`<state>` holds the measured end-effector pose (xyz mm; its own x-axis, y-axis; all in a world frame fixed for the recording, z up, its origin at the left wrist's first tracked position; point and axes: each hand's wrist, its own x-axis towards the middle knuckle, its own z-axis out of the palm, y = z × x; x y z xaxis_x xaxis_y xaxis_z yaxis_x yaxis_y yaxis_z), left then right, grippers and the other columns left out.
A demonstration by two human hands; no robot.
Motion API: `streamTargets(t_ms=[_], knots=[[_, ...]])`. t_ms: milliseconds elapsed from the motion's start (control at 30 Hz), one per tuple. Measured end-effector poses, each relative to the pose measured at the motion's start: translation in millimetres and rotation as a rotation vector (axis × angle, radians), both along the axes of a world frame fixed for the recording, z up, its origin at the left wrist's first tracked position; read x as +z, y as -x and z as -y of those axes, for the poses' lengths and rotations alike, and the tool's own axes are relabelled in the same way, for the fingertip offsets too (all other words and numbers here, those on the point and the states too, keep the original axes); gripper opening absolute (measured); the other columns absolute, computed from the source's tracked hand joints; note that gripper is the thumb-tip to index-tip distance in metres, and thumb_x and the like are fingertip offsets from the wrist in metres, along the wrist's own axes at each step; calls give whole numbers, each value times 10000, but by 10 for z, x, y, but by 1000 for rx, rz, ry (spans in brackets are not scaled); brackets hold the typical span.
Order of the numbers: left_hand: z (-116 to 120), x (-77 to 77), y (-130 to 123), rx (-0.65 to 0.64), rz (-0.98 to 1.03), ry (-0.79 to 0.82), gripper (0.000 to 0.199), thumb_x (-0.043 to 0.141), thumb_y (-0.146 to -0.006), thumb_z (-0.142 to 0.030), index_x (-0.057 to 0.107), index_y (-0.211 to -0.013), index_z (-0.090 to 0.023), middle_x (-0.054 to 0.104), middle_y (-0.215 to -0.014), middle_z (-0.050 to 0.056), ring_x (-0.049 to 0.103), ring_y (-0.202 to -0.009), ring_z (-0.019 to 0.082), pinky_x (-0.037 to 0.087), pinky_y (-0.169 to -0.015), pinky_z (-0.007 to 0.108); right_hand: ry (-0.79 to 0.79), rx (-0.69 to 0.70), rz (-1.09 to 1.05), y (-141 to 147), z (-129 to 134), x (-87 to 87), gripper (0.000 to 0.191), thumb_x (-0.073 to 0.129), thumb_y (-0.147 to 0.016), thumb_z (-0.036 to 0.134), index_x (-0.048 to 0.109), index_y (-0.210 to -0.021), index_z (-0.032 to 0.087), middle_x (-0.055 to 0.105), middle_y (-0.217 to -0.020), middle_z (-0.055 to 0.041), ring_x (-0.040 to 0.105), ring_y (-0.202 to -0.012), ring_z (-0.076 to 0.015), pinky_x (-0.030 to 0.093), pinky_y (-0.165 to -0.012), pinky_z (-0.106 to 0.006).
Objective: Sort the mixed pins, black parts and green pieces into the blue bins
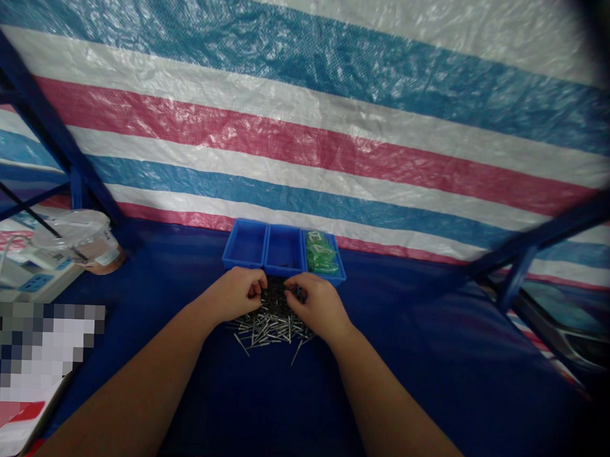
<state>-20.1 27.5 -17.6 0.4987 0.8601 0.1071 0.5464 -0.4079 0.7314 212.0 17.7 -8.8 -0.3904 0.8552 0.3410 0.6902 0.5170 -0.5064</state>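
A pile of thin silvery metal pins [271, 328], perhaps nails or rivets, lies on the blue table, with darker small pieces [273, 295] at its far side. My left hand [237, 294] is at the pile's left edge, fingers curled and closed. Opposite it, my right hand [322, 306] has thumb and fingers pinched together over the dark pieces. What either hand holds, if anything, is too small to make out. Just beyond the hands stand a left blue bin [246, 243], a middle blue bin [285, 248] and a right blue bin [339, 273] holding green plastic packets [320, 254].
On the left of the blue table [396, 325] stand a lidded plastic cup [101, 251] with a black straw and a power strip [43, 279]. A partly pixelated flat object [28, 412] lies nearer me. Striped sheeting [308, 135] hangs behind, between blue frame bars [525, 229].
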Motion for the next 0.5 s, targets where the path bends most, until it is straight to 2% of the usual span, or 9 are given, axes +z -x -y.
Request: streamTargets(t_ms=[167, 300, 500], knots=[[5, 13, 1, 1, -10, -13, 245, 548, -698, -93, 643, -910, -170, 670, -717, -1, 626, -635, 134, 438, -602, 248, 27, 45, 47, 36, 5, 6, 185, 626, -818, 113, 711, -944, 218, 701, -896, -27, 624, -766, -160, 478, -696, -284], [11, 34, -1, 10, -8, -8, 242, 547, -690, -95, 635, -903, -169, 668, -716, -1, 628, -636, 135, 446, -603, 251, 28, 46, 62, 43, -9, -6, 167, 602, -829, 93, 701, -885, 215, 683, -858, -22, 605, -750, -157, 458, -680, -279], [11, 59, 10, 14, 12, 16, 235, 558, -683, -110, 629, -899, -168, 661, -711, -5, 621, -630, 132, 453, -602, 254, 40, 48, 45, 46, -11, -7, 162, 607, -826, 85, 688, -896, 206, 678, -865, -25, 600, -765, -159, 457, -698, -281]])
